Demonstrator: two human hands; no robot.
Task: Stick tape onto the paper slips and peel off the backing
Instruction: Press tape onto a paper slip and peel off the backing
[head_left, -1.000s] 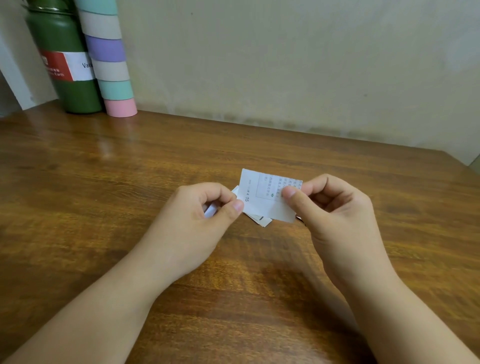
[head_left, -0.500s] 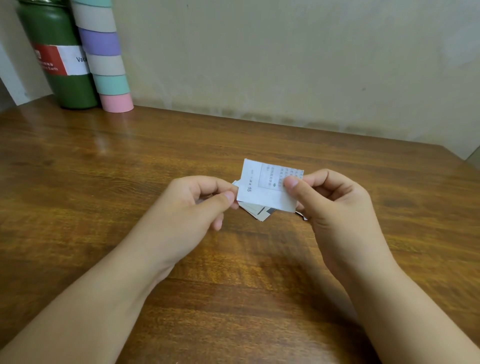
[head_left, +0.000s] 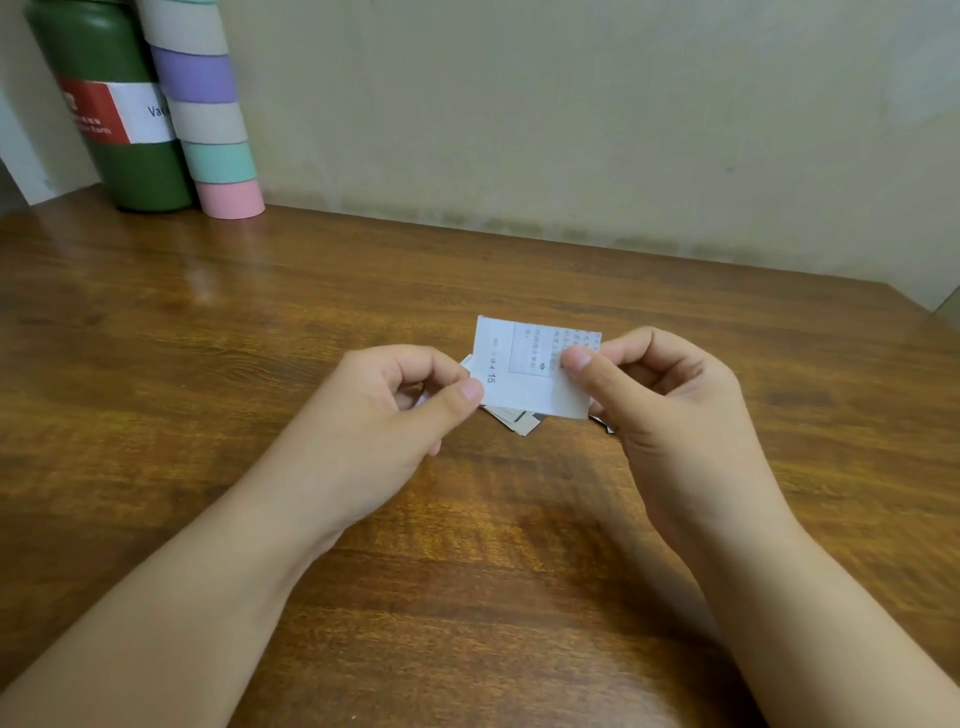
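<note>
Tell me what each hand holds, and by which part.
Both pinch one printed paper slip: left hand at its left edge, right hand at its right edge.

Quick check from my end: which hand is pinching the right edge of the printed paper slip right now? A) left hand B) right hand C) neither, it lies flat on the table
B: the right hand pinches the printed paper slip at its right edge, thumb on top, above the table; the left hand pinches at its left edge.
</note>
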